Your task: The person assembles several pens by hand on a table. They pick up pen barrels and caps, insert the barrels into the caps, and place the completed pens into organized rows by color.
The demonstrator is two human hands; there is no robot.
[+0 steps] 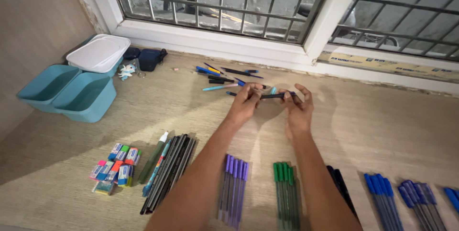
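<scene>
My left hand (245, 101) and my right hand (299, 107) hold one dark pen (275, 95) between them, level above the floor, each hand pinching an end. Just beyond the hands lies a loose scatter of blue and black pens (224, 77). Nearer to me, sorted rows lie side by side: purple pens (234, 188), green pens (286, 190), black pens (340, 183) partly hidden by my right forearm, and blue pens (406, 200).
Two teal bins (71, 92) and a white-lidded box (99, 53) stand at the left by the wall. A dark pouch (149, 59) sits near them. Coloured erasers (114, 166) and a row of dark pencils (168, 171) lie front left. A barred window (229, 1) runs along the back.
</scene>
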